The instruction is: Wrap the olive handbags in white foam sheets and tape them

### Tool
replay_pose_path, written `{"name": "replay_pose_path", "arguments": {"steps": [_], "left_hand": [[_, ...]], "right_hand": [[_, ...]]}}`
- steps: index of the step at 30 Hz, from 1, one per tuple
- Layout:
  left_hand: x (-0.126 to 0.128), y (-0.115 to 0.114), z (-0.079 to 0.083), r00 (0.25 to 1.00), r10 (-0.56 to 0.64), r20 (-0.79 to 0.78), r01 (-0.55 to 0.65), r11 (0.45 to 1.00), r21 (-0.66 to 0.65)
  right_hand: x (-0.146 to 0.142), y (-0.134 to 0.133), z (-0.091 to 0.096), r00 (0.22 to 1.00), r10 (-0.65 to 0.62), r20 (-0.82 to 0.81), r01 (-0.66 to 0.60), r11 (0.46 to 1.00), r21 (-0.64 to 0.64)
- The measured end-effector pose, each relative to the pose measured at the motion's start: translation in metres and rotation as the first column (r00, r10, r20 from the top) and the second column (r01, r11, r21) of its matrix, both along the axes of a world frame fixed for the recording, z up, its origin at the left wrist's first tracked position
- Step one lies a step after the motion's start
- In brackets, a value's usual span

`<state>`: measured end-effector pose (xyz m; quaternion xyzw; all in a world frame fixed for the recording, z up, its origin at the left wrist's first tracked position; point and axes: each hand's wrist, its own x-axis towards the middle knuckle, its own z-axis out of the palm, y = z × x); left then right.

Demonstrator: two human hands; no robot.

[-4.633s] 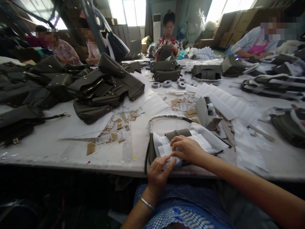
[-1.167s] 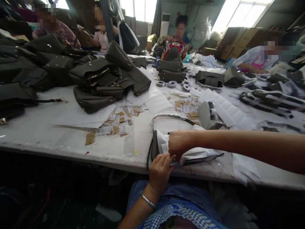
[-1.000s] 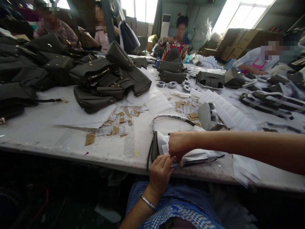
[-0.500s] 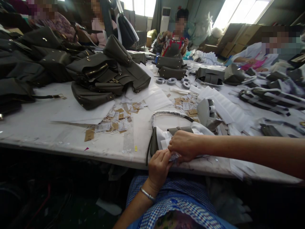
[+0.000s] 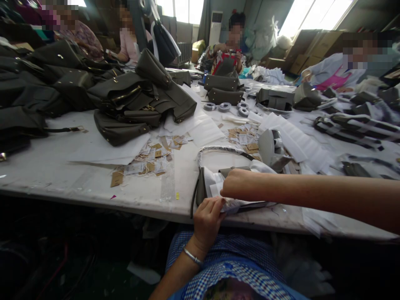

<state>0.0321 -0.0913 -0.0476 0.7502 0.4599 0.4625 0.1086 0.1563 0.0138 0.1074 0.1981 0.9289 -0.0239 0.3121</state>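
Note:
A dark olive handbag (image 5: 201,192) lies at the table's near edge, its handle (image 5: 215,149) wrapped in clear film and arching away from me. White wrapping sheet (image 5: 215,188) covers part of it. My left hand (image 5: 206,216), with a silver bangle at the wrist, is closed, thumb and fingers pinching the near edge of the bag with its wrapping. My right hand (image 5: 238,186) reaches across from the right, bent down over the bag's middle. Its fingers are hidden behind the back of the hand, so what they touch does not show.
Dark handbags (image 5: 125,100) are heaped at the left. Paper tags (image 5: 153,160) lie scattered left of my bag. Behind it are a grey-white wrapped piece (image 5: 268,148), foam sheets (image 5: 287,137) and several rolled strips (image 5: 225,107). Other people sit across the table.
My right hand has turned and dipped, so its fingers no longer show. My left hand keeps its pinch in nearly the same place. Across the table, co-workers' hands have moved.

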Motion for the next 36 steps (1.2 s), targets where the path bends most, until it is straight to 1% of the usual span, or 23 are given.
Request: {"name": "replay_pose_path", "arguments": {"steps": [6,13,16,20,24,27,29,31,32,33,34,36], "left_hand": [[0.001,0.000,-0.001,1.000,-0.009,0.006,0.009,1.000,-0.004],[0.000,0.000,0.000,0.999,-0.028,0.019,0.028,0.999,-0.017],[-0.001,0.000,0.001,0.999,-0.037,0.023,0.037,0.999,-0.032],[0.000,0.000,0.001,0.999,-0.031,0.028,0.032,0.999,-0.033],[0.001,0.000,0.002,1.000,-0.018,0.014,0.019,0.999,-0.030],[0.001,-0.001,0.003,1.000,-0.016,0.014,0.016,1.000,-0.026],[0.001,-0.001,0.003,1.000,-0.017,0.010,0.017,1.000,-0.016],[0.001,-0.001,0.002,1.000,-0.019,0.007,0.019,1.000,0.019],[0.001,-0.001,0.002,1.000,-0.019,0.006,0.019,0.999,0.042],[0.002,0.000,0.001,1.000,-0.018,0.007,0.017,0.998,0.066],[0.002,0.000,0.000,1.000,-0.013,0.011,0.012,0.996,0.088],[0.003,0.001,0.000,1.000,0.005,0.016,-0.007,0.992,0.125]], "right_hand": [[-0.018,0.018,-0.008,0.996,-0.056,0.075,0.058,0.998,-0.027],[-0.021,0.045,0.001,0.992,-0.044,0.116,0.058,0.991,-0.121],[-0.022,0.053,-0.005,0.990,-0.076,0.117,0.092,0.986,-0.141],[-0.018,0.058,-0.020,0.993,-0.068,0.092,0.079,0.989,-0.127],[-0.006,0.064,-0.031,0.995,-0.096,-0.026,0.093,0.990,-0.104],[0.008,0.075,-0.039,0.973,-0.175,-0.151,0.158,0.980,-0.119],[0.019,0.083,-0.043,0.921,-0.295,-0.254,0.280,0.955,-0.096],[0.030,0.086,-0.044,0.826,-0.417,-0.379,0.432,0.900,-0.048],[0.036,0.085,-0.044,0.781,-0.453,-0.430,0.489,0.872,-0.031],[0.042,0.082,-0.045,0.748,-0.470,-0.469,0.516,0.856,-0.036],[0.047,0.076,-0.047,0.731,-0.471,-0.493,0.506,0.860,-0.071],[0.054,0.063,-0.054,0.735,-0.456,-0.502,0.416,0.888,-0.196]]}}
